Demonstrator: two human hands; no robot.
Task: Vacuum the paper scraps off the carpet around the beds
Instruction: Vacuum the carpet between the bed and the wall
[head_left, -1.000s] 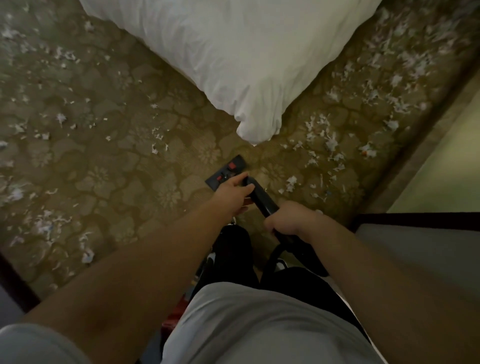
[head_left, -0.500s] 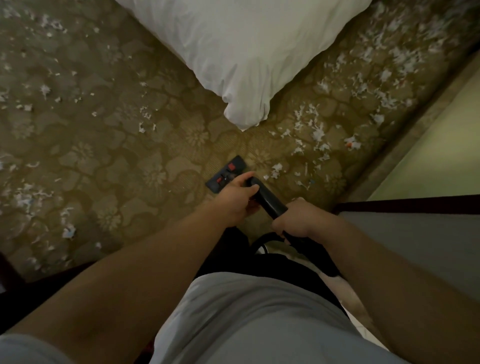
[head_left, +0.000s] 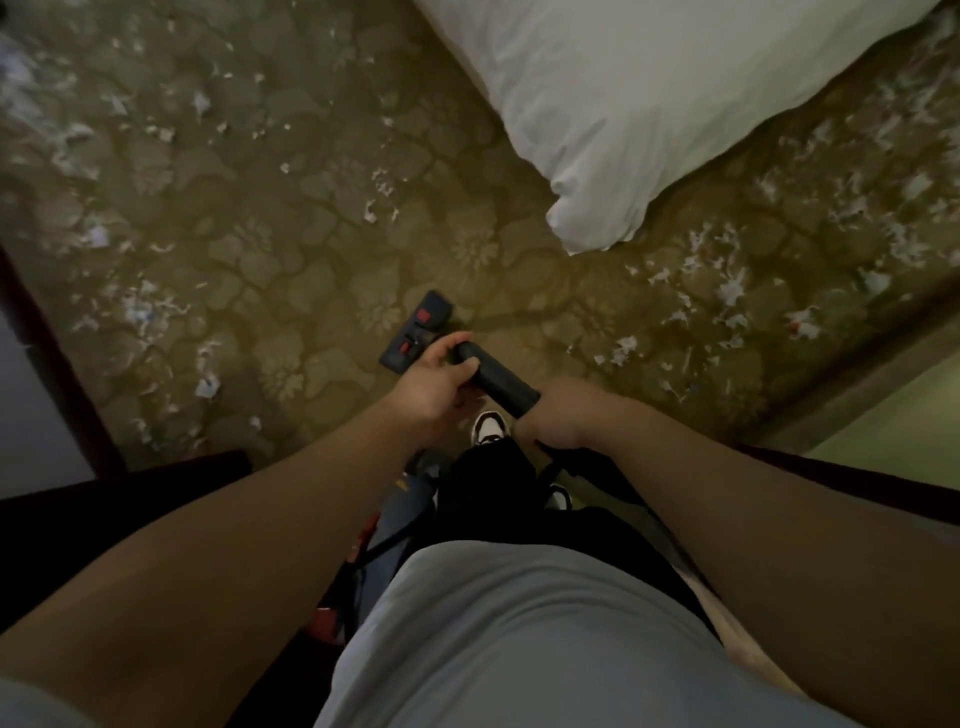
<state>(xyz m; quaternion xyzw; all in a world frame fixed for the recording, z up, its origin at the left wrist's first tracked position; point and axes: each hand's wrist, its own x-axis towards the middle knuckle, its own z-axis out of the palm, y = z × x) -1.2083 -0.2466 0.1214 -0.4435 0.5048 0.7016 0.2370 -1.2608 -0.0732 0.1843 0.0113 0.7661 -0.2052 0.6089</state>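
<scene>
The floor nozzle (head_left: 415, 338) has swung away from the bed (head_left: 649, 114) since half a second ago, and now lies steeper on the carpet (head_left: 322, 244), farther from the white duvet corner. A person vacuums a hotel-style room, both bare forearms stretched forward and down over a grey shirt (head_left: 519, 634). The left hand (head_left: 434, 382) grips the upper end of the black vacuum wand (head_left: 496, 376), its fingers curled together over the top and the thumb tucked along the near side. The right hand (head_left: 558, 415) holds the same wand just behind the left fingers, wrist turned up; its fingers wrap underneath and cannot be seen. The dark nozzle, with two red pedals, rests on the carpet just past the left fingertips, partly covered by them. Paper scraps (head_left: 727, 296) lie thick well to the right of the fingers, between the bed and a pale skirting edge. More are scattered far to the left and beyond, blurred by the camera's motion. The patch directly ahead of the fingers shows only a few specks. Below the hands, a white-and-black shoe (head_left: 488, 428) pokes from black trousers (head_left: 488, 467). The blue-grey vacuum body (head_left: 413, 499) is mostly hidden behind the left forearm. A dark wooden frame (head_left: 52, 358) is cut off at the left edge.
</scene>
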